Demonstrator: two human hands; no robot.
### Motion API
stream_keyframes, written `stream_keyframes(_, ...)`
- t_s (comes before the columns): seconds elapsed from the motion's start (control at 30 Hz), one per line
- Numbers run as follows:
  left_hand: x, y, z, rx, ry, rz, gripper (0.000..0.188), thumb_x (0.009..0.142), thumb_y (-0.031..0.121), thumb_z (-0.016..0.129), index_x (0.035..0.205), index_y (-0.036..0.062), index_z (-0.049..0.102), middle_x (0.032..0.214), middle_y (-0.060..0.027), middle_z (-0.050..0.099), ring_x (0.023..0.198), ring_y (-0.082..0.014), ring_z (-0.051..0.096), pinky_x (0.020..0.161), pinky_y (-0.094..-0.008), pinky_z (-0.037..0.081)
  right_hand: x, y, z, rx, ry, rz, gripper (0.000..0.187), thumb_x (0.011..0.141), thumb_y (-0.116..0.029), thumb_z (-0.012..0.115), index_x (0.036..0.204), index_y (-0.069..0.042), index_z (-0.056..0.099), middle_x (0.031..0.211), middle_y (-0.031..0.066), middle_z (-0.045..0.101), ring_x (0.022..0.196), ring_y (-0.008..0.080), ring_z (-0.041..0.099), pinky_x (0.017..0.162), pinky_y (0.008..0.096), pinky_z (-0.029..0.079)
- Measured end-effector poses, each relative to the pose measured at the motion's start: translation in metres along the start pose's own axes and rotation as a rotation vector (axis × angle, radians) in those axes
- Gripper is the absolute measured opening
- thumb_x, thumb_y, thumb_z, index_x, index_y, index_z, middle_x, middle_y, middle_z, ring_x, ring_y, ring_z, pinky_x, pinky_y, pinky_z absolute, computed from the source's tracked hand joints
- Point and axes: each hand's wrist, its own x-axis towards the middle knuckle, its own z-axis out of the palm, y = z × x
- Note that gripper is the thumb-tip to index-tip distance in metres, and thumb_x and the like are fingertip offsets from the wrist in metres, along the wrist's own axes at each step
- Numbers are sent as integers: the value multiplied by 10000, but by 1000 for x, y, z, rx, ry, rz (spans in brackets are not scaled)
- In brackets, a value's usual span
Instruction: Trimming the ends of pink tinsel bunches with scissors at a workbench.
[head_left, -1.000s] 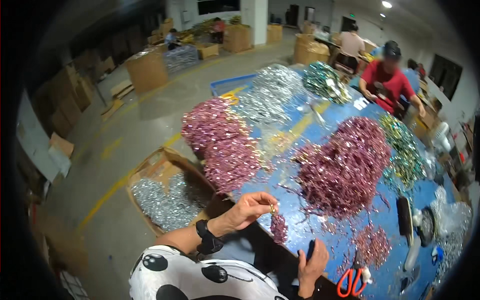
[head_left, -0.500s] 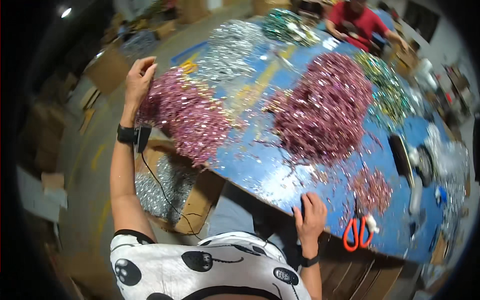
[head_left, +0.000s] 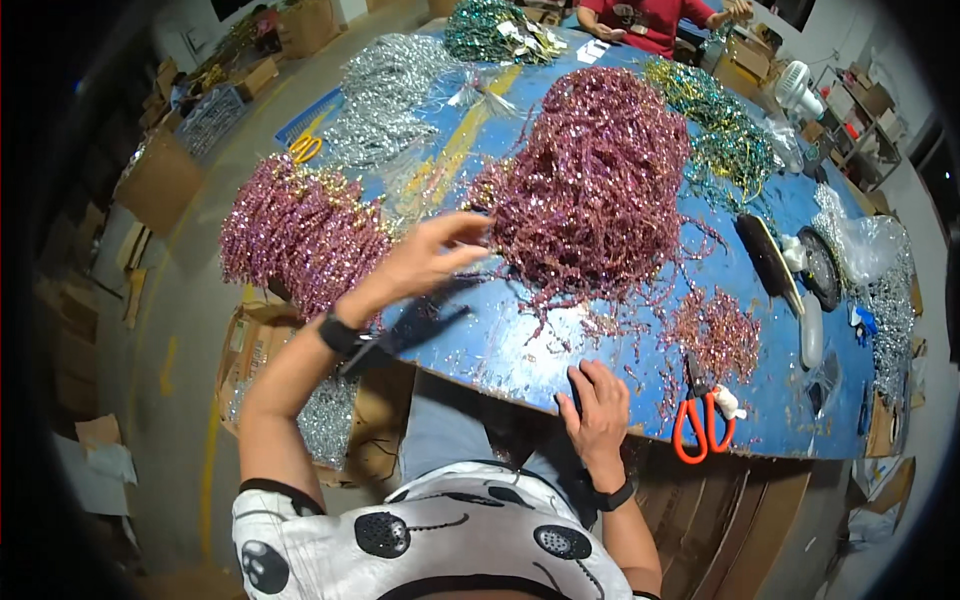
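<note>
My left hand reaches across to the left edge of the big heap of pink tinsel strands, its fingers apart and nothing seen in them. The fingertips are close to the strands; whether they touch I cannot tell. Beyond that forearm, a smaller pink tinsel bundle lies at the table's left edge, partly hanging over it. At the near edge of the blue table, my right hand rests with its fingers loosely stretched. Red-handled scissors lie to its right, below scattered pink tinsel scraps.
Silver tinsel and yellow-handled scissors lie at far left. Green tinsel is at the back. A brush and a black round object are at right. Across the table sits a person in red. A cardboard box stands below the edge.
My left hand has moved right and nearer, from beside the smaller pink bundle to the big heap. My right hand stays by the table edge. The view has shifted somewhat.
</note>
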Motion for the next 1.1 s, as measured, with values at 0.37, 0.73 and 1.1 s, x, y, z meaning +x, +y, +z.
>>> stream_keyframes(0.37,-5,32,82,350,177,644,310,738,69,670,1046,85,641,987,-68,628,904,-244,606,795,-364,459,6,4,-2,439,31,190,395,810,-172,723,1173,-45,631,1220,137,590,1180,312,548,997,419,418)
stream_keyframes(0.73,-70,14,100,30,146,423,263,805,-1,700,1061,50,669,1036,-134,668,916,-306,640,796,-382,500,29,-6,3,1725,-32,845,332,1013,-155,508,1318,-23,509,1193,52,605,1023,123,614,900,294,511)
stream_keyframes(1.1,-79,40,124,-94,-54,338,306,794,143,769,1058,33,662,1038,-152,619,917,-299,624,762,-360,513,24,-29,8,1599,137,823,508,940,-63,618,1410,-13,433,1082,16,578,955,92,580,845,242,486)
